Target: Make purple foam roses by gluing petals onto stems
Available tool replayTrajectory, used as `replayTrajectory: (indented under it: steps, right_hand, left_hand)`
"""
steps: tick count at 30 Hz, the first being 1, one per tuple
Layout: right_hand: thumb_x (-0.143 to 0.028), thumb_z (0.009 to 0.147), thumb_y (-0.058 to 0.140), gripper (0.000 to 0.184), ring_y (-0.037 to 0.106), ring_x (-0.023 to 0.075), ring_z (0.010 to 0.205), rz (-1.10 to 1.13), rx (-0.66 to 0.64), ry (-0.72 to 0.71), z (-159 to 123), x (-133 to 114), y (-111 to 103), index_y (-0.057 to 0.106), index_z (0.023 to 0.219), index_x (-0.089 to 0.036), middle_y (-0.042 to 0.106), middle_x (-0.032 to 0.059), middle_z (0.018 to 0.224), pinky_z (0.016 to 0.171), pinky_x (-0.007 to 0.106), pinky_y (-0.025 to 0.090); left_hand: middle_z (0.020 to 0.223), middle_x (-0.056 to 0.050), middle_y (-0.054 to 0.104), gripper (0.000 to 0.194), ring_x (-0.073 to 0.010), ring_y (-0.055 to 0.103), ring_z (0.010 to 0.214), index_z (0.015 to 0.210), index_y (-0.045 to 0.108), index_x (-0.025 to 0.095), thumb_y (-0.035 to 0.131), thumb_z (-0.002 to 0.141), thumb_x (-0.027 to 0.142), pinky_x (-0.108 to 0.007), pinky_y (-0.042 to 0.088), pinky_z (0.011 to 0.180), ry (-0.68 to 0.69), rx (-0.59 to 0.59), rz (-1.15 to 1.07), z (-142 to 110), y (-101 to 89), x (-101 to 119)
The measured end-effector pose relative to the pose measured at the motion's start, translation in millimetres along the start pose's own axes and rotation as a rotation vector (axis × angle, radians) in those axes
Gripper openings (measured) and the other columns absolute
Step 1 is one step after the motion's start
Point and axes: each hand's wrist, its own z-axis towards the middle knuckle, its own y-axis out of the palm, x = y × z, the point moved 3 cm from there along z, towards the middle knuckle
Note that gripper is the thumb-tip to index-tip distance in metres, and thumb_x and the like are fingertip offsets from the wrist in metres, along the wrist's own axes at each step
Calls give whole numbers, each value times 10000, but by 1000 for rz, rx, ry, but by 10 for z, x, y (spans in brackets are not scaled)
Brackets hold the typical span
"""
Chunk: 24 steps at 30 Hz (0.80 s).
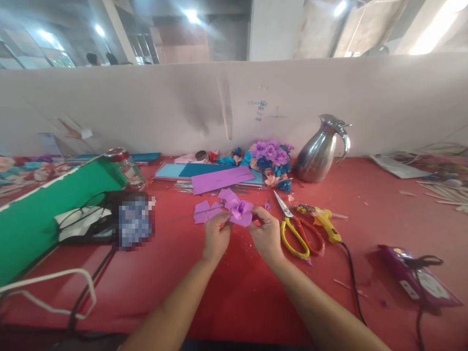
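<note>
Reaching in from near edge of the red table (234, 302) w/ both forearms slanted inward. Could snag the black cord (354, 280) w/ R forearm if sweeping wide right, & so drag the glue gun (331, 229) at its far end. Pinching lower left edge of the purple flower (241, 208) betw. thumb & fingers of L hand (217, 239); gripping right edge likewise w/ R hand (267, 235), fingers curled, wrists turned in. Can't tell exact fingertip pos. under petals. Holding flower face-up mid-table, apparently just above the surface. Might crease or tear thin petals from uneven pull betw. hands, or loosen bloom if poorly stuck at base (hidden). Could knock or nick knuckles on the scissors (289, 214), just right of R hand, if shifting right w/o looking. Might drag or crumple loose purple petals (206, 212), just left of flower, if brushing L fingers across. Risk burn or glue smear on glue gun nozzle, pointing left beyond scissors, if hot (can't tell). Farther back, could crush the flower bunch (270, 156) or topple the metal pitcher (317, 152), far right, by overreaching.
</note>
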Motion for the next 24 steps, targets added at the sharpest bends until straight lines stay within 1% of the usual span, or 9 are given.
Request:
replayTrajectory:
  steps: [3, 8, 10, 13, 15, 17, 20, 22, 24]
  right_hand:
    - [-228, 710, 604, 132, 576, 155, 670, 63, -72, 21, 26, 28, 14, 708, 784, -192, 670, 9, 718, 670, 272, 471]
    - [-254, 699, 648, 95, 590, 167, 729, 156, -165, 33, 60, 61, 30, 713, 732, -193, 666, 15, 742, 734, 298, 478]
    - [-266, 687, 663, 102, 595, 167, 727, 192, -168, 73, 65, 70, 32, 710, 735, -189, 669, 15, 743, 741, 305, 482]
    - [-287, 664, 689, 117, 600, 168, 715, 212, -153, 111, 73, 75, 31, 702, 721, -185, 667, 11, 724, 733, 311, 490]
    - [-300, 657, 698, 128, 606, 171, 722, 220, -141, 124, 79, 80, 29, 695, 713, -184, 670, 11, 725, 742, 317, 494]
    - [-312, 651, 707, 143, 608, 172, 721, 234, -123, 140, 85, 90, 24, 687, 712, -183, 675, 11, 727, 747, 322, 496]
    - [-315, 631, 720, 166, 601, 165, 696, 268, -94, 177, 87, 105, 16, 678, 721, -182, 681, 9, 718, 735, 316, 492]
    - [-303, 613, 728, 175, 595, 162, 690, 293, -88, 206, 85, 109, 15, 675, 726, -181, 682, 6, 712, 728, 308, 485]
    - [-287, 599, 732, 171, 591, 159, 692, 313, -94, 232, 79, 108, 19, 671, 719, -181, 680, -1, 705, 727, 300, 476]
  left_hand:
    - [804, -28, 748, 196, -183, 653, 754, 815, 764, 212, 578, 774, 169, -298, 491, 744, 53, 6, 28, 0, -2, -4]
    - [813, -43, 760, 189, -194, 666, 754, 791, 764, 223, 580, 794, 179, -311, 488, 738, 124, -6, 62, 17, -6, 29]
    - [805, -40, 760, 186, -200, 669, 759, 795, 762, 228, 579, 804, 201, -319, 493, 749, 98, -36, 45, 28, 6, 40]
    - [807, -43, 756, 166, -209, 670, 782, 821, 760, 225, 598, 806, 261, -341, 502, 783, 3, -76, -14, 40, 28, 32]
    - [848, -49, 752, 159, -213, 666, 834, 862, 753, 218, 634, 787, 291, -351, 497, 823, -47, -38, -54, 43, 16, 19]
    - [913, -55, 740, 186, -204, 654, 878, 930, 733, 215, 657, 777, 288, -346, 488, 853, -41, 30, -73, 43, -16, 22]
    - [946, -53, 712, 185, -184, 633, 883, 967, 693, 217, 665, 789, 260, -330, 484, 853, 103, 119, -32, 38, -70, 77]
    - [924, -49, 698, 124, -184, 625, 893, 918, 683, 215, 663, 801, 252, -334, 482, 856, 231, 151, 35, 29, -91, 130]
    - [908, -45, 690, 81, -188, 620, 905, 878, 677, 214, 653, 818, 262, -342, 482, 859, 319, 170, 104, 20, -98, 170]
